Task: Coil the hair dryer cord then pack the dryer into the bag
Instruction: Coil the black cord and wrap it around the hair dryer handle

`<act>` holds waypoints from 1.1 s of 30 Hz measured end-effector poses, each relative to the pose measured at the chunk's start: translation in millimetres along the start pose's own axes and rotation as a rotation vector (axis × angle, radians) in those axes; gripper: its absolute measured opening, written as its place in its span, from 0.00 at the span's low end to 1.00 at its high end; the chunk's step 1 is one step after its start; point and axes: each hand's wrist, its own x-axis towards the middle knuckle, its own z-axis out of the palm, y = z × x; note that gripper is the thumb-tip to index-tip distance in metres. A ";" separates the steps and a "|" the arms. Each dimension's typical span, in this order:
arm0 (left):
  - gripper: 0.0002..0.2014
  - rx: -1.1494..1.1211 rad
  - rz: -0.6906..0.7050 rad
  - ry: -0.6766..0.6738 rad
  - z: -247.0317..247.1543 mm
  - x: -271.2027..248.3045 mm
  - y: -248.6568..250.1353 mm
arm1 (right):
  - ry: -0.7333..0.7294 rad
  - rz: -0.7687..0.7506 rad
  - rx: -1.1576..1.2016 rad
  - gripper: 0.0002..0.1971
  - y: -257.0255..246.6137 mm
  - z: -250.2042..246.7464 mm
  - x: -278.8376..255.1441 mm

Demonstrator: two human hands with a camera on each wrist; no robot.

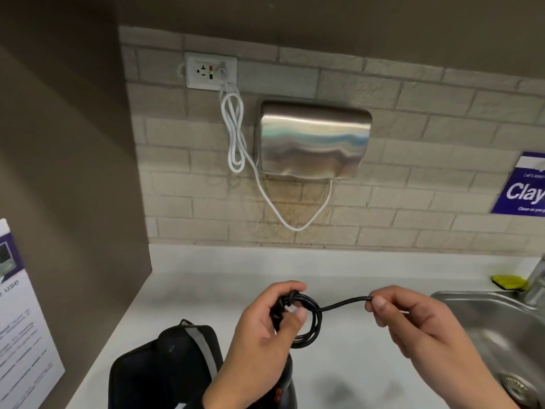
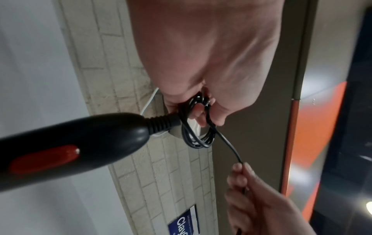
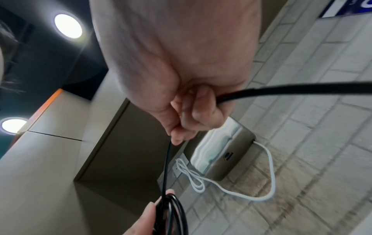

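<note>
Had left hand [image 1: 259,332] clamped round black cord [image 1: 306,323] coil, above counter [image 1: 206,278], left of sink [image 1: 483,317]. Right hand [image 1: 413,323] pinched free cord run between thumb and fingers, stretched toward sink. Dryer handle [image 2: 70,146], red switch showing, hung below coil. Black bag [image 1: 165,370] lay on counter, left of left hand, well apart from sink.

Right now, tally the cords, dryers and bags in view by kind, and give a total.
Cords: 2, the black hair dryer cord that the left hand holds coiled and the right hand pinches, and the white cord on the wall.
Dryers: 2, the black hair dryer and the steel hand dryer.
Bags: 1, the black bag.
Total: 5.
</note>
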 end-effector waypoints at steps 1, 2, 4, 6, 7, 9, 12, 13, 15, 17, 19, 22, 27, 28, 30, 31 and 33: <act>0.15 0.052 0.014 -0.010 1.2 -1.7 -0.4 | 0.003 -0.011 -0.010 0.09 -3.5 -0.3 -0.5; 0.16 0.111 0.031 -0.010 2.4 -2.9 -1.2 | 0.008 -0.020 -0.013 0.09 -6.9 -0.6 -0.4; 0.16 0.183 0.057 0.016 5.0 -4.0 -3.0 | 0.009 -0.039 -0.016 0.08 -12.7 -0.3 0.6; 0.14 0.187 0.068 0.053 8.3 -4.4 -4.1 | 0.002 -0.081 -0.021 0.11 -17.6 1.2 2.0; 0.12 0.189 0.077 0.068 10.0 -4.6 -4.4 | 0.008 -0.105 -0.024 0.13 -19.6 1.7 3.7; 0.11 0.200 0.112 0.084 12.6 -6.4 -4.5 | 0.041 -0.136 -0.022 0.15 -22.2 3.5 7.6; 0.09 0.223 0.176 0.089 15.3 -9.5 -3.7 | 0.085 -0.158 0.000 0.16 -21.4 8.5 14.0; 0.08 0.230 0.189 0.091 15.9 -10.3 -3.2 | 0.095 -0.161 0.020 0.16 -20.1 10.8 15.7; 0.04 0.241 0.200 0.090 16.7 -11.1 -2.7 | 0.113 -0.162 0.061 0.16 -15.9 15.8 19.3; 0.02 0.249 0.200 0.090 16.7 -11.5 -1.6 | 0.136 -0.158 0.066 0.14 -9.8 20.6 23.3; 0.06 0.242 0.207 0.101 16.3 -12.5 -1.1 | 0.151 -0.154 0.070 0.08 0.1 25.4 28.1; 0.09 0.226 0.193 0.126 16.8 -14.1 -0.3 | 0.153 -0.132 0.123 0.06 18.5 34.8 33.2; 0.10 0.192 0.205 0.149 19.1 -15.4 -1.4 | 0.101 -0.117 0.181 0.08 41.0 61.9 32.0; 0.08 0.172 0.191 0.158 19.2 -15.4 -0.6 | 0.090 -0.123 0.196 0.06 44.9 67.4 29.0; 0.04 0.127 0.167 0.185 18.7 -14.6 0.8 | 0.058 -0.121 0.264 0.09 52.3 79.3 22.1; 0.03 0.115 0.160 0.201 18.4 -14.2 1.1 | 0.038 -0.115 0.308 0.17 57.6 85.1 17.9; 0.06 0.099 0.152 0.224 18.4 -13.5 1.1 | 0.003 -0.121 0.395 0.30 64.1 94.9 9.2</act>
